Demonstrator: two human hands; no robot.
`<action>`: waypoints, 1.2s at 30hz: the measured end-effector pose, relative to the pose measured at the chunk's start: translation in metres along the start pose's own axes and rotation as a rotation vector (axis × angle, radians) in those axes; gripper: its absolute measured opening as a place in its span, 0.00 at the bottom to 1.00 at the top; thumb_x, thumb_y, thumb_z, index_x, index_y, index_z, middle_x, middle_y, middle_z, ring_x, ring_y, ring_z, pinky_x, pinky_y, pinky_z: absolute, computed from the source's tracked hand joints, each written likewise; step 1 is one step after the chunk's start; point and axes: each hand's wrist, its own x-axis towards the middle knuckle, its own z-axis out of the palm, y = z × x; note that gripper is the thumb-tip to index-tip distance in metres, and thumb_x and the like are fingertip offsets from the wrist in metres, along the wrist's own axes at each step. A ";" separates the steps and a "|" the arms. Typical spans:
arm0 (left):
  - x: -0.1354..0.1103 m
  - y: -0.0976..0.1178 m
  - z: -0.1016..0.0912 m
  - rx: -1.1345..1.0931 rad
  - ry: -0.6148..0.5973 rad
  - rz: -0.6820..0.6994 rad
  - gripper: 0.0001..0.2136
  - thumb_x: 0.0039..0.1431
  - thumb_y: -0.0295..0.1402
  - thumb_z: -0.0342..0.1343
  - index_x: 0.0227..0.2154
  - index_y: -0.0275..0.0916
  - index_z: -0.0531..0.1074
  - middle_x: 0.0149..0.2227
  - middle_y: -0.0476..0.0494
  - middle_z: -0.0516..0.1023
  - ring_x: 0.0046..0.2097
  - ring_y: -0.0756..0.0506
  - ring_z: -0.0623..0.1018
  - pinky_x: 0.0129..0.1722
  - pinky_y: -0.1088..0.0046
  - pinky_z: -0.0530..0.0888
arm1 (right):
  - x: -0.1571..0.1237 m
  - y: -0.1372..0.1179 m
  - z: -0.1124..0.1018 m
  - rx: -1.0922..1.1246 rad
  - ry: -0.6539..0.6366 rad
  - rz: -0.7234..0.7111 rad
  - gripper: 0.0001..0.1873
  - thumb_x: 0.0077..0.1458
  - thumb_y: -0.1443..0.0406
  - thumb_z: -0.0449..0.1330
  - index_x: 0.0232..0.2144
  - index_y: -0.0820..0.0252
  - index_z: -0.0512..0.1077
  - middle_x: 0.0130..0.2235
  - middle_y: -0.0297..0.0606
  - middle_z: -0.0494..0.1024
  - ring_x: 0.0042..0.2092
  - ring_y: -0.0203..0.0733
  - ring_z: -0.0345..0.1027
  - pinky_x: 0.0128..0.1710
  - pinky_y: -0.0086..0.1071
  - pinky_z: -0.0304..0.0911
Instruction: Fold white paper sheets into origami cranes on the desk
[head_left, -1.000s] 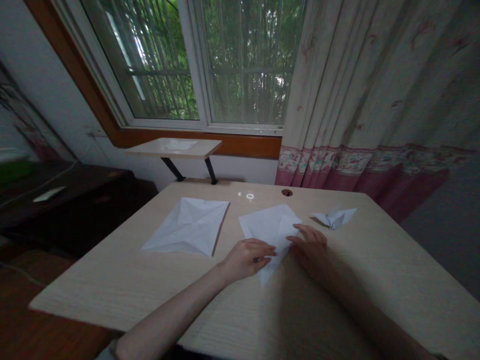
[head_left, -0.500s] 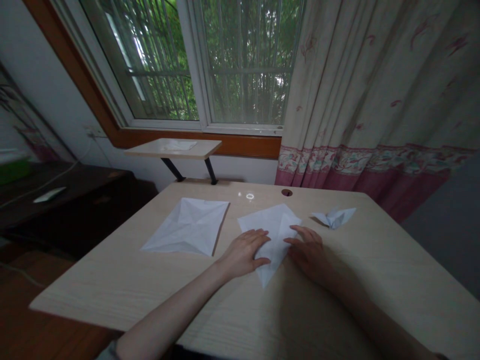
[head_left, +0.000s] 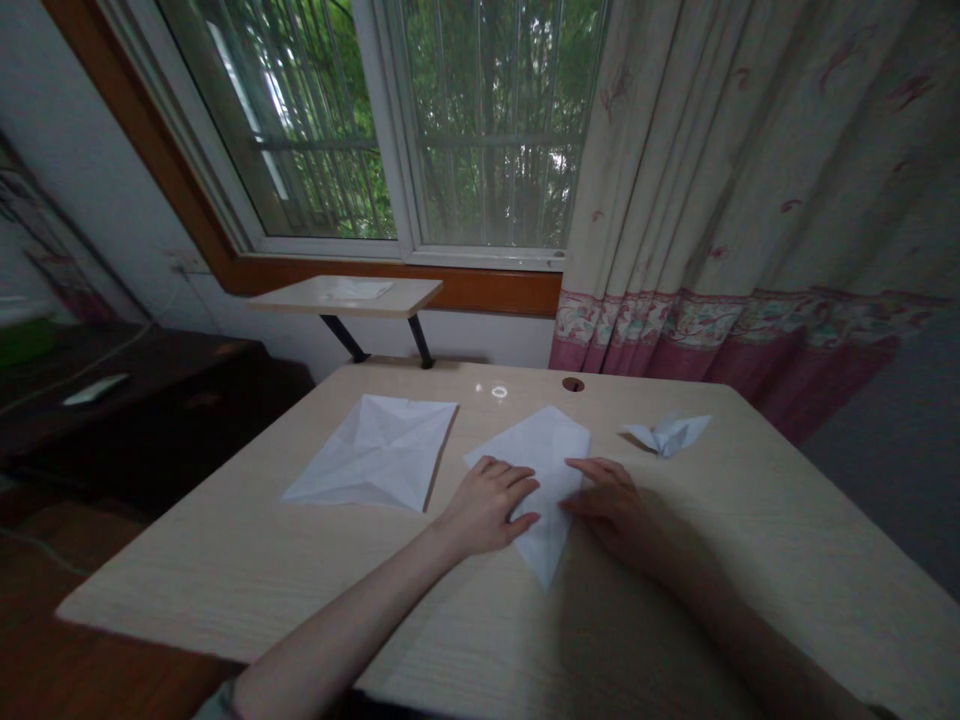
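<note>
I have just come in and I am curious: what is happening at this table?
A person sits at a wooden table and presses both hands flat on a folded sheet of white paper. The left hand and the right hand rest on its two sides, and its pointed end faces the person. A creased sheet lies to the left, and a small folded paper piece lies to the right.

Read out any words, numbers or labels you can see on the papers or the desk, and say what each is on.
None readable.
The folded sheet under the left hand and right hand, the creased sheet, the small folded paper and the desk show no print.
The curtain carries only a pattern.
</note>
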 end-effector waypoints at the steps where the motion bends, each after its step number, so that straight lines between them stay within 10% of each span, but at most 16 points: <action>1: 0.000 0.000 0.000 0.006 0.000 -0.006 0.19 0.65 0.45 0.56 0.54 0.43 0.71 0.59 0.42 0.74 0.55 0.37 0.75 0.55 0.55 0.64 | 0.000 0.000 0.000 0.005 -0.005 -0.007 0.18 0.59 0.73 0.56 0.39 0.48 0.82 0.61 0.42 0.70 0.61 0.52 0.60 0.59 0.53 0.59; 36: -0.002 -0.005 0.008 -0.085 -0.077 0.066 0.20 0.68 0.31 0.50 0.61 0.52 0.68 0.69 0.45 0.59 0.68 0.37 0.62 0.65 0.51 0.62 | 0.003 0.002 -0.002 0.005 0.048 0.084 0.17 0.57 0.75 0.54 0.38 0.53 0.80 0.56 0.44 0.75 0.58 0.50 0.65 0.56 0.53 0.63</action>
